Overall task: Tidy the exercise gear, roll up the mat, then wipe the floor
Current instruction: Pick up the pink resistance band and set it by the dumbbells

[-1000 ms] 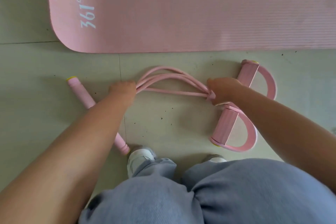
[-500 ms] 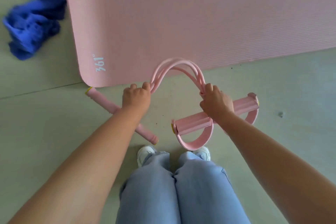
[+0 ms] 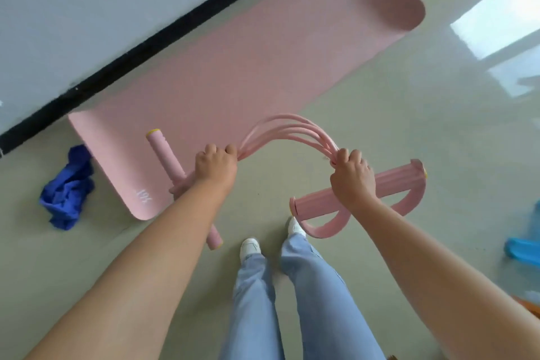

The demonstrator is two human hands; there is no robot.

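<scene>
I hold a pink pedal resistance band up in the air with both hands. My left hand (image 3: 215,166) grips the handle-bar end, where the pink foam handle bar (image 3: 165,155) sticks out past my fist. My right hand (image 3: 352,177) grips the other end by the ribbed foot pedal bar (image 3: 391,184) with its loop straps. Several pink elastic tubes (image 3: 289,126) arch upward between my fists. The pink exercise mat (image 3: 248,67) lies flat and unrolled along the wall. A crumpled blue cloth (image 3: 68,190) lies on the floor left of the mat's near corner.
A grey wall with a black skirting strip (image 3: 146,47) runs behind the mat. My legs and white shoes (image 3: 249,245) stand below my hands. Blue objects (image 3: 523,248) sit at the right edge of the glossy green floor.
I have stood up and lifted the resistance band off the floor. The view has pulled back, showing the whole mat, the wall and the blue cloth. Both hands keep their grips.
</scene>
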